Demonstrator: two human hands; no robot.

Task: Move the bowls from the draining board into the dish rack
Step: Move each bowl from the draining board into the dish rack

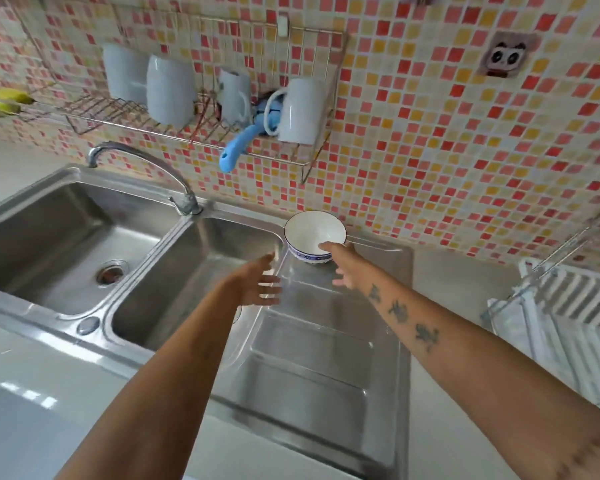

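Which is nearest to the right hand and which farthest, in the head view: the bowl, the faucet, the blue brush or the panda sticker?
From the right hand:
1. Bowl, touching its fingers, on the draining board.
2. Faucet, to the left, behind the sinks.
3. Blue brush, up in the wall rack.
4. Panda sticker, high on the right tiles.

Before you the draining board (312, 368) lies at the right of the two sink basins, and the tap (146, 168) stands behind them, at the back edge between the basins. The bowl (310, 237) stands upright on the back left corner of the draining board, near the wall. Your right hand (343, 268) touches its near rim; your left hand (257, 282) is over the board's left edge. The dish rack (201, 98) hangs on the wall above the sink, with cups in it.
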